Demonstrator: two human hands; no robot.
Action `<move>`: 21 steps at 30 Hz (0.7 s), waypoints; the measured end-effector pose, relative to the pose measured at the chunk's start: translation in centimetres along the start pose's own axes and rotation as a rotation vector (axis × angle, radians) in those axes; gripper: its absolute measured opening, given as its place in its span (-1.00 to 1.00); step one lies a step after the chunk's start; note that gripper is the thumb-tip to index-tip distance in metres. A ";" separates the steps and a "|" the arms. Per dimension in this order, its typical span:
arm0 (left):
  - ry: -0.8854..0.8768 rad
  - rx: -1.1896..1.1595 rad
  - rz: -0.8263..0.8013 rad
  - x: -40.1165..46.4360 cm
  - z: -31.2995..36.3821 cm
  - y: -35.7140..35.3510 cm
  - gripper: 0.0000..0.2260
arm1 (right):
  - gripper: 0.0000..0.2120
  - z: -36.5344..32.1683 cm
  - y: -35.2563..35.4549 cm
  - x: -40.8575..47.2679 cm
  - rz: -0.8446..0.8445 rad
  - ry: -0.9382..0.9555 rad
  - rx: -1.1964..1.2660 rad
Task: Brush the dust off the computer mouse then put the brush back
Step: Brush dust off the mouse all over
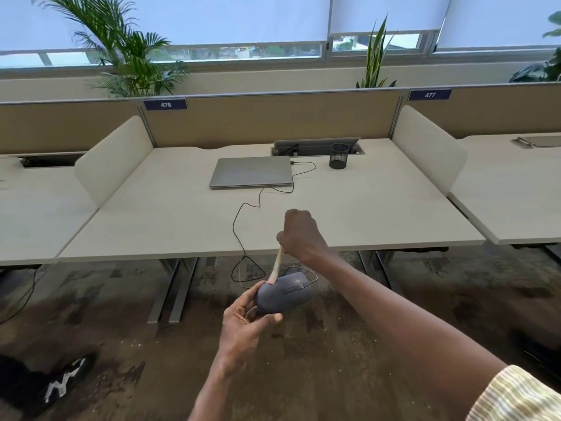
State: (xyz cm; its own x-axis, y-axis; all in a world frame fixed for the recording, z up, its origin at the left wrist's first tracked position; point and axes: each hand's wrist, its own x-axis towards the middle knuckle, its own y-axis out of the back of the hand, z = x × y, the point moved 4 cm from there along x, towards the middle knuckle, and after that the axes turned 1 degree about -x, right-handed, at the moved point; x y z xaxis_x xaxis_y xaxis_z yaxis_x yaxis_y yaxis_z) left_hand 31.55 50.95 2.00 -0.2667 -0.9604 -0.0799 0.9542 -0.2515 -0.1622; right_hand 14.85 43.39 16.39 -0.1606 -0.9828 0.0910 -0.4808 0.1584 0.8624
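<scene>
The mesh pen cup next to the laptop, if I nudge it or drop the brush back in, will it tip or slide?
The mesh pen cup looks empty and see-through, so it is probably light and may slide on the smooth desk. It stands upright on a wide base, so tipping seems unlikely. The long brush leaning on its rim could rock it slightly.

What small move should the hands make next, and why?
Probably a short stroke of the brush across the top of the mouse toward its buttons. The right hand holds the brush with its bristles touching only the rear left part of the shell, while the left hand holds the mouse in the air in front of the desk. The button side appears not yet reached.
</scene>
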 end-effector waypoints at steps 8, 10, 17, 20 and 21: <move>0.003 0.014 0.013 0.2 -0.2 0.0 -0.33 | -0.91 2.8 2.4 0.3 -0.002 -0.039 -0.171; 0.002 0.007 0.020 0.3 -0.1 0.0 -0.33 | -0.89 3.0 2.9 0.2 0.036 -0.037 -0.180; 0.017 -0.005 0.004 0.8 -0.1 -0.7 -0.36 | -0.90 0.2 2.7 -0.2 0.132 0.077 0.009; 0.009 -0.003 0.005 1.0 0.0 -0.7 -0.35 | -0.89 0.2 1.9 -0.5 0.104 0.071 0.004; 0.006 -0.003 0.012 1.0 0.0 -0.5 -0.35 | -0.88 0.5 2.0 -0.6 0.106 0.060 -0.016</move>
State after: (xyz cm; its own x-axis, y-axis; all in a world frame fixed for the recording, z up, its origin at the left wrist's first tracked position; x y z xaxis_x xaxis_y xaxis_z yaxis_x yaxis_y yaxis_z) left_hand 30.75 50.09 2.01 -0.2561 -0.9627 -0.0878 0.9569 -0.2397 -0.1638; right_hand 13.57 44.31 17.79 -0.1575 -0.9647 0.2112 -0.4502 0.2605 0.8541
